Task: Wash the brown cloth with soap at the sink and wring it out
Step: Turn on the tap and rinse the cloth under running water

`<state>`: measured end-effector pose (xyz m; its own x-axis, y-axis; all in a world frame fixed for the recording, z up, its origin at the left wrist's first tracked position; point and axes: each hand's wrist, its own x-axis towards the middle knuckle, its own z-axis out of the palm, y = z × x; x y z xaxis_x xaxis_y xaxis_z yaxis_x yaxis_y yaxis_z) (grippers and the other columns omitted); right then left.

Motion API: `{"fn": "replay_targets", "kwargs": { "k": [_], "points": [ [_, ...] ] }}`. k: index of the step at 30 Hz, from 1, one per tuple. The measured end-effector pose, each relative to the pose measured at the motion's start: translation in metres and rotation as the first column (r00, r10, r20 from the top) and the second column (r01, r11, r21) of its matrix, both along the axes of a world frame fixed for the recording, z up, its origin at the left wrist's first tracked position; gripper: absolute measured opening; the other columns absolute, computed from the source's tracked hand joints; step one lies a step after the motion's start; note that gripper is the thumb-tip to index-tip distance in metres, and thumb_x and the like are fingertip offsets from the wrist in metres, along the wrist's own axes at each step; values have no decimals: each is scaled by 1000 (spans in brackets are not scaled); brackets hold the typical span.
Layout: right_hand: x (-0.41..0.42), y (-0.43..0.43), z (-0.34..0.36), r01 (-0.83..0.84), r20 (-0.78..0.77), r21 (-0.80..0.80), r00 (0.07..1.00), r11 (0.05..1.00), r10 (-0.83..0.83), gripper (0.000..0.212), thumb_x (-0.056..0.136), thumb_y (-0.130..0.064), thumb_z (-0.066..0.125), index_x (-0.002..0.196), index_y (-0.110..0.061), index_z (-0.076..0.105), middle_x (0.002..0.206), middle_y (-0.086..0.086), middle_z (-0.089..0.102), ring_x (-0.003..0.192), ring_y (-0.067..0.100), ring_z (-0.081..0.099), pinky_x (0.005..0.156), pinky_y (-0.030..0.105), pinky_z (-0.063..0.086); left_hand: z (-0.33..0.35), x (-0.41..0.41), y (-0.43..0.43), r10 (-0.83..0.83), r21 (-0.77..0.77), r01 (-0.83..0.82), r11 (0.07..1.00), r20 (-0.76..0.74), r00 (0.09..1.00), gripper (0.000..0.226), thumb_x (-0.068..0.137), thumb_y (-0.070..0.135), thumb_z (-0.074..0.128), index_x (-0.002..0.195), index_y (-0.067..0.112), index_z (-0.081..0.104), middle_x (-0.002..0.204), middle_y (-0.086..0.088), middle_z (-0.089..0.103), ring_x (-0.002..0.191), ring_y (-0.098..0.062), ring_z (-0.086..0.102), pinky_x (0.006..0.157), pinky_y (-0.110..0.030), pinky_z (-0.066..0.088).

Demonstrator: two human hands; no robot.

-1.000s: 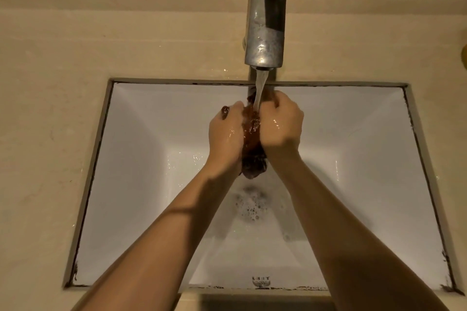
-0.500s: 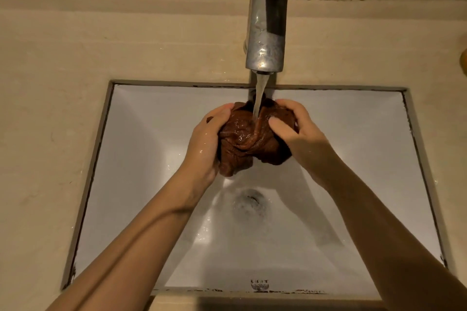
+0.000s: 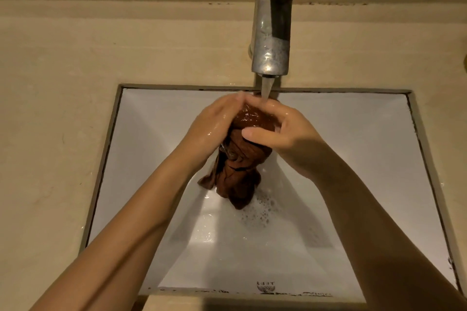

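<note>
The wet brown cloth (image 3: 237, 171) is bunched between both hands over the white rectangular sink (image 3: 366, 149). My left hand (image 3: 212, 126) presses on its left side and my right hand (image 3: 285, 134) wraps the top from the right, thumb across the front. The cloth's lower part hangs down in twisted folds toward the drain. A stream of water (image 3: 266, 87) runs from the chrome tap (image 3: 273, 33) onto the top of the cloth and my fingers. The drain is hidden behind the cloth.
Soap bubbles (image 3: 262, 209) float on the sink floor under the cloth. A beige counter (image 3: 55, 134) surrounds the sink on all sides, with a low ledge behind the tap. A small dark object shows at the far right edge (image 3: 465, 62).
The cloth went from pressed tight between my palms, to a spread bundle, to a gathered top with its lower end hanging down. Foam has reappeared on the sink floor.
</note>
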<state>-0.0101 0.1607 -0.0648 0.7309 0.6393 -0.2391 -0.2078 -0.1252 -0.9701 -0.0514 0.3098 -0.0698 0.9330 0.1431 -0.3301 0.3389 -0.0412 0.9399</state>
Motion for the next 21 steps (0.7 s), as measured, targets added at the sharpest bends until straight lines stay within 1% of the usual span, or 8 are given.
{"fn": "replay_targets", "kwargs": {
  "k": [3, 5, 9, 11, 14, 16, 18, 21],
  "points": [
    [7, -6, -4, 99, -46, -21, 994, 995, -100, 51, 74, -13, 69, 123, -17, 55, 117, 3, 64, 107, 13, 62, 90, 29, 52, -2, 2, 7, -154, -87, 145, 986, -113, 982, 32, 87, 42, 56, 108, 21, 69, 102, 4, 72, 96, -9, 68, 82, -24, 51],
    [7, -8, -7, 157, 8, -97, 988, 983, -157, 37, 80, -9, 68, 116, -9, 60, 103, 4, 68, 92, 7, 66, 80, 20, 54, -6, 2, 11, -187, -110, 177, 978, -93, 978, 31, 80, 37, 68, 102, 15, 67, 95, 0, 70, 90, -14, 68, 76, -27, 53],
    [3, -4, -14, 209, 129, -231, 975, 950, -183, 13, 87, -17, 61, 99, -15, 61, 84, -6, 66, 74, 1, 63, 64, 12, 52, -15, 1, 14, -116, -184, 118, 976, 22, 993, 17, 78, 27, 64, 95, 24, 65, 91, 6, 67, 95, -17, 65, 81, -29, 55],
    [5, -8, -16, 258, 23, -174, 966, 950, -258, 14, 87, -13, 62, 100, -12, 57, 84, -1, 65, 75, 4, 64, 63, 14, 52, -18, 2, 13, -100, -217, 113, 970, 70, 993, 20, 79, 23, 64, 98, 26, 64, 95, 7, 67, 99, -18, 63, 86, -31, 54],
    [8, -21, -17, 271, -199, -44, 941, 961, -275, 32, 80, -14, 64, 110, -10, 55, 101, 9, 64, 92, 19, 65, 79, 28, 56, -21, 6, 12, -72, -244, 85, 966, 62, 996, 23, 77, 17, 68, 99, 25, 63, 97, 3, 65, 96, -16, 63, 83, -29, 53],
    [9, -27, -14, 259, -249, -21, 934, 966, -256, 34, 81, -17, 63, 114, -14, 57, 110, 9, 64, 100, 23, 64, 85, 33, 55, -21, 9, 14, -106, -195, 109, 975, 28, 994, 21, 76, 19, 73, 95, 23, 65, 91, 4, 67, 90, -14, 65, 80, -28, 53],
    [7, -26, -8, 254, -164, -90, 950, 963, -266, 19, 87, -19, 61, 106, -18, 60, 104, 5, 65, 99, 20, 64, 83, 30, 56, -19, 12, 12, -115, -183, 111, 977, -14, 993, 13, 76, 26, 72, 87, 22, 66, 81, 5, 69, 82, -13, 66, 75, -27, 53],
    [-9, -4, 1, 296, 173, -238, 950, 925, -259, 14, 84, -29, 64, 85, -17, 58, 76, -4, 62, 72, 3, 62, 63, 14, 51, -13, 15, -8, 72, -263, -93, 960, -89, 993, 22, 87, 36, 62, 73, 19, 64, 68, 2, 66, 67, -12, 63, 67, -27, 50]
  ]
}}
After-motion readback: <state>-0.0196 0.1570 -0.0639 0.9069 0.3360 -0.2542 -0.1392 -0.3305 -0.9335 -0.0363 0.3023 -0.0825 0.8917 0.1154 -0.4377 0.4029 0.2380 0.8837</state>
